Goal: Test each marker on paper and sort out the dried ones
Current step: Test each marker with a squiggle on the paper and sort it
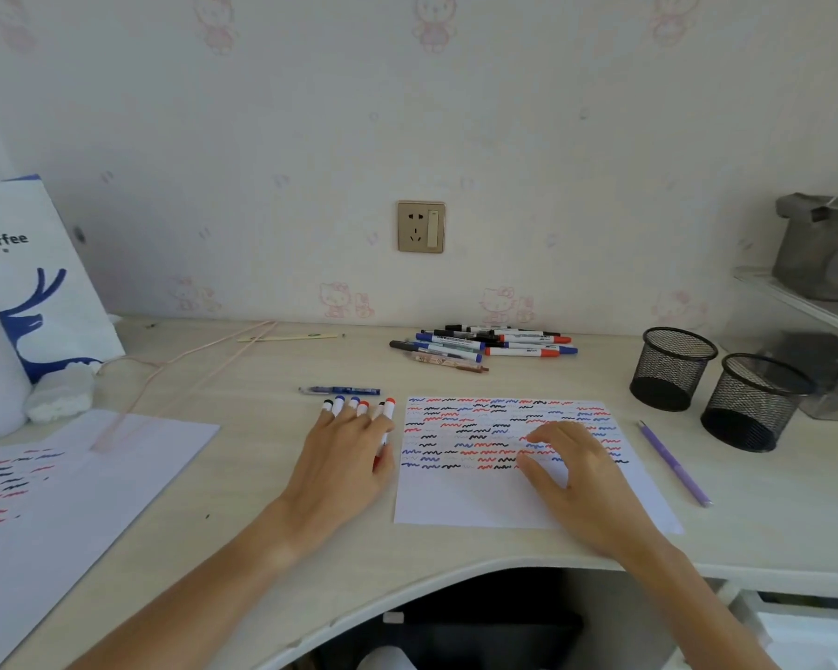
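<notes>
Left hand [347, 452] grips a marker bundle [359, 407] on the table [262, 476], just left of the paper [475, 495]. Right hand [576, 471] rests spread on the paper, holding nothing. Marker pile [485, 345] lies beyond both hands.

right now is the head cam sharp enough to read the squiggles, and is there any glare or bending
Head view: squiggles on the test sheet read clearly in red, blue and black; light is soft and even, with no glare; wide-angle bending curves the desk edge; the second sheet at left looks stretched and softer.
</notes>
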